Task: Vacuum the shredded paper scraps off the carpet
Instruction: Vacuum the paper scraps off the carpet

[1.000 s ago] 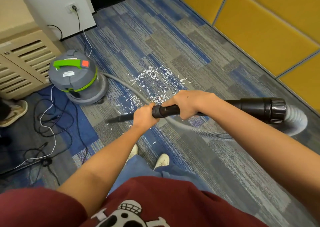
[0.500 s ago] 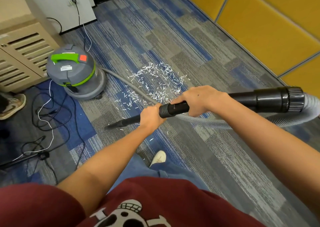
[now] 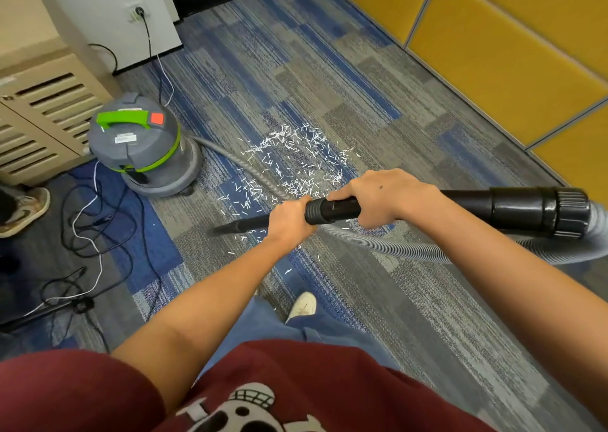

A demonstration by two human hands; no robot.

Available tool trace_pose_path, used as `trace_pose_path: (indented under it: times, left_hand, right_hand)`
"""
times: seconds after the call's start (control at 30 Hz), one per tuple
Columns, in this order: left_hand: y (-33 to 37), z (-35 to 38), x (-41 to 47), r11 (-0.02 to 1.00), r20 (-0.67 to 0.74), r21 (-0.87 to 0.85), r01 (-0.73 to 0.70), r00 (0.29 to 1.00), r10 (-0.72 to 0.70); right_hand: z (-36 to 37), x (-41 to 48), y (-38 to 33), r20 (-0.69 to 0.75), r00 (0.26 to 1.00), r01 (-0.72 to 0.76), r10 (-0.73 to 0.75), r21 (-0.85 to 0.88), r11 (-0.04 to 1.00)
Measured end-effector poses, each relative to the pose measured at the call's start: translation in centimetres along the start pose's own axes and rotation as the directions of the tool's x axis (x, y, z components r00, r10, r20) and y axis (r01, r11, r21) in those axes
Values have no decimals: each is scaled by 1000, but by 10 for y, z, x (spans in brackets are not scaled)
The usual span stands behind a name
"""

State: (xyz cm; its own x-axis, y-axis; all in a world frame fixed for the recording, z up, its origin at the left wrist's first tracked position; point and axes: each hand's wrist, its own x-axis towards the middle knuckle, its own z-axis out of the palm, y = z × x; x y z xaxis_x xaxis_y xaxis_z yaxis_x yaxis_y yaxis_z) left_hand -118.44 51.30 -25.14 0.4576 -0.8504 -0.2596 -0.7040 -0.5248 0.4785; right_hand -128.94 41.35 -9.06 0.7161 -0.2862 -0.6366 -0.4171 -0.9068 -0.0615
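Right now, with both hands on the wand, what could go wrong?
The left hand and right hand grip the wand.
1. The hose lies across the paper scraps; dragging it may scatter them or hide some underneath.
2. Loose cables lie left of the nozzle; a wide sweep could snag one.
3. The hose curves just ahead of the shoe; stepping forward could catch it.

Wand (image 3: 332, 209) has slid slightly back toward the person's right in the last second. Left hand (image 3: 289, 221) and right hand (image 3: 378, 198) went with it. Nozzle tip (image 3: 217, 231) a little farther from the canister (image 3: 144, 145). Hose cuff (image 3: 539, 211) carried further right. Two pale shoes showed earlier, now only one shoe (image 3: 302, 303).
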Motion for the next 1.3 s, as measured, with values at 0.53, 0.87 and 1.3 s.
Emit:
trace_pose_path:
  times: [0.53, 0.87, 1.3]
  left_hand:
    - [-20, -2, 15, 994, 75, -104, 34, 997, -27]
    - [-36, -2, 6, 997, 162, -53, -64, 984, 72]
    - [-19, 8, -13, 988, 158, -25, -151, 975, 153]
  right_hand:
    - [37, 23, -24, -83, 994, -71, 78, 85, 994]
    - [55, 30, -53, -13, 988, -144, 152, 249, 958]
    - [68, 1, -51, -23, 978, -199, 207, 193, 961]
